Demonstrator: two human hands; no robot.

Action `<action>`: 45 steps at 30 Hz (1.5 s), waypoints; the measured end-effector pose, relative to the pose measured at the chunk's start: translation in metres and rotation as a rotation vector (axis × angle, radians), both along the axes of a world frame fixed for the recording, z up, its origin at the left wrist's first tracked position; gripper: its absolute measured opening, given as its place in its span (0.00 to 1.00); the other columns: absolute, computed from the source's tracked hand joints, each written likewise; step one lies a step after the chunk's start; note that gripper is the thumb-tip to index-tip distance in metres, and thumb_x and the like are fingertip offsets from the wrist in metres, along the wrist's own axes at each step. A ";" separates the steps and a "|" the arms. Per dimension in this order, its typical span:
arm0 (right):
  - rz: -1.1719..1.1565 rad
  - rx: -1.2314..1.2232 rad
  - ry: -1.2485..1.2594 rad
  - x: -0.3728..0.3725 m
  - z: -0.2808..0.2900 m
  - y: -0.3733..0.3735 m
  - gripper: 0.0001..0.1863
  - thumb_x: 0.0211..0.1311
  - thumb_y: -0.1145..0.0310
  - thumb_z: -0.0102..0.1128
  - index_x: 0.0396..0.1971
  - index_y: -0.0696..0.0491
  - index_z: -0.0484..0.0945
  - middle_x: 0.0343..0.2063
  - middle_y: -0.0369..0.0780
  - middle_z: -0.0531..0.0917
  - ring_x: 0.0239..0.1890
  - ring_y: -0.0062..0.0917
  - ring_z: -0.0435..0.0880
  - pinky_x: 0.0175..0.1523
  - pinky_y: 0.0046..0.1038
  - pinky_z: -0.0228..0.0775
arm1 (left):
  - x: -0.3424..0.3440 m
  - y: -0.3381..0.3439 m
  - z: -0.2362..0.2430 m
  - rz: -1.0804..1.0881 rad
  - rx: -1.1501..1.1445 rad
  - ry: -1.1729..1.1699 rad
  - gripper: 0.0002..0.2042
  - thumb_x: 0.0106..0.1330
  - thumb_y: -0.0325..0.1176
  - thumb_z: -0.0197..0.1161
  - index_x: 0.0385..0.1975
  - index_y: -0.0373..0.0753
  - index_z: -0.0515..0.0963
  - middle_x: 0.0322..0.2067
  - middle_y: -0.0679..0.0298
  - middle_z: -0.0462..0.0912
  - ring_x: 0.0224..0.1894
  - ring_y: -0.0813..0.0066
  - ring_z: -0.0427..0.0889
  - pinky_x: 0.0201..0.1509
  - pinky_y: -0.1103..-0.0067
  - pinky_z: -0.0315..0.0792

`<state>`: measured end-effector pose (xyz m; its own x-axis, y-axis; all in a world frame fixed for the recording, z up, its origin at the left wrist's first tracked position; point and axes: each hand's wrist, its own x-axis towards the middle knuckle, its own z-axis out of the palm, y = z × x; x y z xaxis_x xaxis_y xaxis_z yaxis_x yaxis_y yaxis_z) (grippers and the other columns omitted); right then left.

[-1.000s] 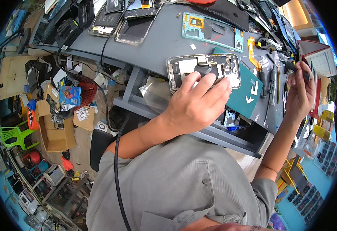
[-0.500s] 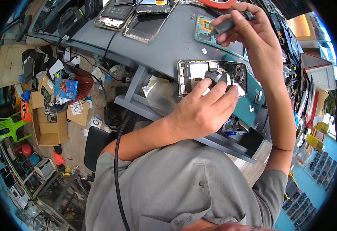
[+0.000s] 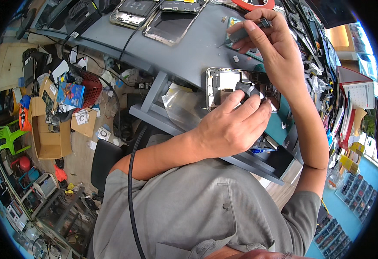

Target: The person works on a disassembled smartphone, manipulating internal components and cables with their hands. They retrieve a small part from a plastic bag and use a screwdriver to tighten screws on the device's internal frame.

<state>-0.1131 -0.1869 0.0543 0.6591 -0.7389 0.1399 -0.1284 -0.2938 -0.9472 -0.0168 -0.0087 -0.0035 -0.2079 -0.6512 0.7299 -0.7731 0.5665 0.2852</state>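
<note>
An opened phone (image 3: 211,88), with its internal parts exposed, lies at the desk's front edge. My left hand (image 3: 238,123) is over it with fingers curled and pressed together. At the fingertips, inside the phone frame, shows a small dark grey piece (image 3: 243,87); whether the fingers grip it or the frame is hidden. Raised above the far right of the phone, my right hand (image 3: 266,41) holds a stubby dark grey tool (image 3: 239,35) between thumb and fingers. A thin tip on that tool points left and down; its exact kind is unclear.
Other opened phones (image 3: 171,26) lie at the desk's back left. A red ring-shaped item (image 3: 252,4) sits at the back. Below the desktop, a drawer (image 3: 143,113) is pulled out with a clear plastic bag. A black cable (image 3: 131,194) hangs across my front.
My right hand and its tool have shifted a little left and down, with the tip now visible. The view has shifted slightly; my left hand stays at the phone.
</note>
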 end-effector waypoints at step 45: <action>-0.373 -0.004 -0.341 -0.136 -0.021 0.114 0.12 0.95 0.71 0.42 0.68 0.54 0.63 0.58 0.65 0.85 0.49 0.41 0.94 0.57 0.38 0.90 | -0.004 -0.004 0.007 0.057 0.050 -0.046 0.16 0.62 0.34 0.77 0.50 0.42 0.96 0.55 0.71 0.93 0.53 0.65 0.81 0.62 0.66 0.69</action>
